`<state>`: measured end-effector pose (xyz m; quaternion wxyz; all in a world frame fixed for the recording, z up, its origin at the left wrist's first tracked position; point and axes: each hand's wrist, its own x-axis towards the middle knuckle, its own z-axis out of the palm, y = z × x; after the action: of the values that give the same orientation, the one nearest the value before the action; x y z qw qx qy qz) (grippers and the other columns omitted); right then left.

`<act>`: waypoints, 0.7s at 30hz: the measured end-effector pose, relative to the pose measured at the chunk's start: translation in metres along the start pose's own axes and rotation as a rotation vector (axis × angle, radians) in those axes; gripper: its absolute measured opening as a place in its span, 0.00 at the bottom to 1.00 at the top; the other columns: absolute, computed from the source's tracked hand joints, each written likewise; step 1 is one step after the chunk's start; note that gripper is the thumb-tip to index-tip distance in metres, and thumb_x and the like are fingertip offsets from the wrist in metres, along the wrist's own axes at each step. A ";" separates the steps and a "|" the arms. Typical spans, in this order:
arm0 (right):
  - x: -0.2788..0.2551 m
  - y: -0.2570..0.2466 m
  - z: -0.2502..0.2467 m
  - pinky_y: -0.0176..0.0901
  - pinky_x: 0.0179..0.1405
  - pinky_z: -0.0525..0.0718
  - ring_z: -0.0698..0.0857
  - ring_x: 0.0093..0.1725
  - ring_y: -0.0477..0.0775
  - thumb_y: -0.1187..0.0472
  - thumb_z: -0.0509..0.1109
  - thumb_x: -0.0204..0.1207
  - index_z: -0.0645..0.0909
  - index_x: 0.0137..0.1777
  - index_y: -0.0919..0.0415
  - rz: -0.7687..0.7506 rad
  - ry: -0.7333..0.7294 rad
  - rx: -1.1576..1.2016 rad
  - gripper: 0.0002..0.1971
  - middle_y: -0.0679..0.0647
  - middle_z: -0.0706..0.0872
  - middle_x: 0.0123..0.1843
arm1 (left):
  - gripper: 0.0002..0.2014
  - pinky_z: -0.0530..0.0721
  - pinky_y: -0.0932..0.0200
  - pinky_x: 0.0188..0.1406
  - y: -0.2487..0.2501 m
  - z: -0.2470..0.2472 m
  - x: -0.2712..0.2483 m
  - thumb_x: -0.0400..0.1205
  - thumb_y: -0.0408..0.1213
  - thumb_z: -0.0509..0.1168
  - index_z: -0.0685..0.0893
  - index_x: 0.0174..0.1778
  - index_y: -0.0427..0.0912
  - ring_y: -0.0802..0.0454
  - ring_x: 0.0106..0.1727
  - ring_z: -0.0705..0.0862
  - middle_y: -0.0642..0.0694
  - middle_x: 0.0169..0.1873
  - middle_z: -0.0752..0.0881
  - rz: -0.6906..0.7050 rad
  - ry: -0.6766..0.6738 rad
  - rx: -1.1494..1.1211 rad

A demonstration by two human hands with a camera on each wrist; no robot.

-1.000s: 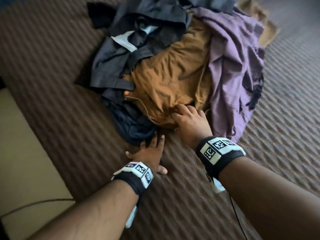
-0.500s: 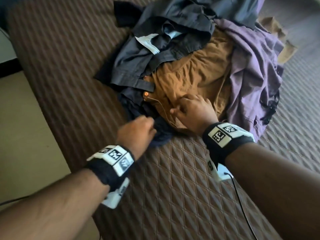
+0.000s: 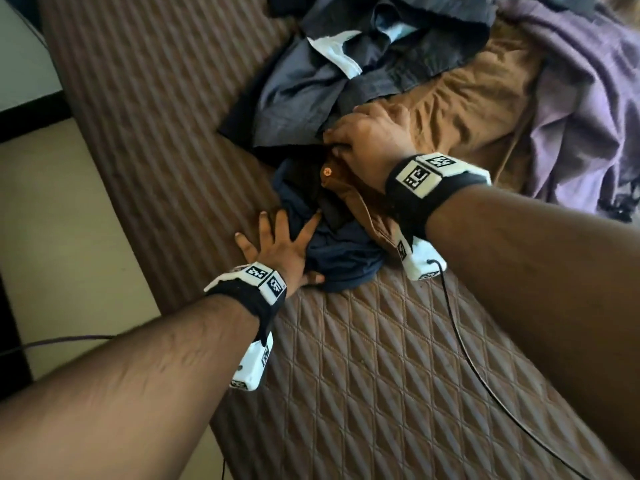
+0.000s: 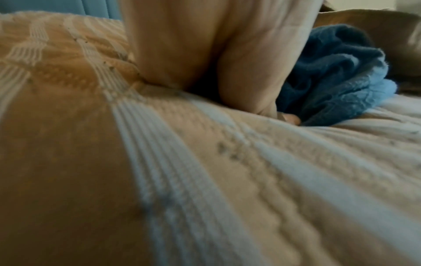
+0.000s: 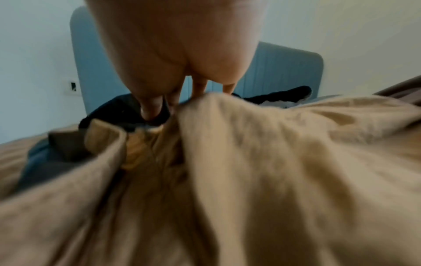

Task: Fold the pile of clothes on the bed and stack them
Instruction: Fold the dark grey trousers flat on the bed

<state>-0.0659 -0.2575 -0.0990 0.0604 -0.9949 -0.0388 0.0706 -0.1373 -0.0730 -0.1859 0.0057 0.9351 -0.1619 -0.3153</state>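
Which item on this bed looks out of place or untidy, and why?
The clothes lie in one crumpled, overlapping heap, none folded. A navy garment spills off its near edge onto the quilt. Nothing looks torn or damaged.

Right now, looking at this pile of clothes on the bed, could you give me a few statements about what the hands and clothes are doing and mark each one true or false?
1. The right hand grips the brown garment near its top edge. True.
2. The left hand is clenched round a purple garment. False: it lies with fingers spread, on the bed cover and the edge of the navy garment.
3. The purple garment lies on the right side of the pile. True.
4. The clothes are already folded in a neat stack. False: they lie crumpled in a loose heap.
5. A grey garment lies at the far left of the pile. True.
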 end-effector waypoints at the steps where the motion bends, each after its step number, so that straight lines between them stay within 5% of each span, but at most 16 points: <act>1: -0.007 -0.001 -0.008 0.61 0.74 0.56 0.65 0.78 0.54 0.49 0.63 0.83 0.82 0.68 0.42 -0.023 0.021 0.024 0.16 0.40 0.77 0.75 | 0.52 0.43 0.16 0.74 -0.001 0.000 0.000 0.77 0.64 0.67 0.33 0.82 0.70 0.33 0.85 0.35 0.40 0.85 0.37 0.007 -0.005 0.004; 5: -0.079 0.008 -0.032 0.57 0.69 0.67 0.75 0.70 0.63 0.54 0.59 0.83 0.87 0.61 0.58 -0.188 0.044 0.056 0.17 0.53 0.84 0.67 | 0.51 0.46 0.16 0.74 -0.004 -0.004 -0.004 0.76 0.65 0.69 0.37 0.83 0.70 0.33 0.85 0.38 0.40 0.85 0.41 0.011 0.042 -0.029; 9: -0.222 0.040 -0.024 0.65 0.54 0.84 0.86 0.56 0.69 0.62 0.65 0.79 0.89 0.57 0.62 -0.165 0.044 0.051 0.13 0.61 0.89 0.58 | 0.42 0.48 0.17 0.76 0.000 0.005 -0.036 0.83 0.60 0.61 0.40 0.86 0.65 0.34 0.87 0.43 0.39 0.87 0.47 0.023 0.192 -0.007; 12: -0.347 0.049 0.002 0.61 0.42 0.88 0.88 0.49 0.65 0.61 0.68 0.72 0.89 0.57 0.59 -0.125 -0.087 0.042 0.16 0.57 0.90 0.54 | 0.32 0.56 0.19 0.76 0.015 0.035 -0.085 0.86 0.48 0.60 0.58 0.86 0.52 0.34 0.85 0.54 0.36 0.85 0.58 0.065 0.347 -0.147; 14: -0.433 0.041 0.027 0.58 0.42 0.89 0.89 0.49 0.60 0.62 0.71 0.68 0.90 0.55 0.54 -0.113 -0.209 0.046 0.16 0.52 0.90 0.51 | 0.30 0.71 0.24 0.68 0.035 0.070 -0.135 0.80 0.47 0.67 0.72 0.78 0.43 0.31 0.76 0.70 0.33 0.75 0.71 0.256 0.556 -0.206; 16: -0.520 0.024 0.056 0.53 0.41 0.89 0.89 0.46 0.55 0.63 0.80 0.62 0.91 0.51 0.50 -0.117 -0.337 0.085 0.16 0.47 0.90 0.47 | 0.31 0.73 0.29 0.66 0.064 0.116 -0.196 0.74 0.52 0.69 0.74 0.73 0.46 0.32 0.71 0.73 0.35 0.72 0.72 0.543 0.624 -0.123; 19: -0.646 -0.012 0.095 0.47 0.37 0.88 0.88 0.41 0.50 0.61 0.86 0.53 0.90 0.39 0.45 -0.095 -0.548 0.150 0.15 0.41 0.88 0.39 | 0.31 0.61 0.28 0.73 0.112 0.195 -0.285 0.69 0.51 0.70 0.76 0.71 0.57 0.34 0.76 0.66 0.41 0.75 0.67 0.952 0.417 0.163; 21: -0.730 -0.045 0.111 0.45 0.38 0.85 0.87 0.40 0.49 0.55 0.74 0.63 0.88 0.36 0.44 -0.020 -0.731 0.159 0.03 0.40 0.87 0.36 | 0.26 0.62 0.33 0.69 0.138 0.239 -0.339 0.70 0.44 0.66 0.84 0.66 0.59 0.36 0.69 0.69 0.43 0.70 0.69 1.131 0.263 0.235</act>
<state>-0.8056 -0.2632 -0.1035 0.1202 -0.8959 -0.0621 0.4231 -0.5733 -0.0784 -0.1624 0.0895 0.7292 -0.6669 -0.1249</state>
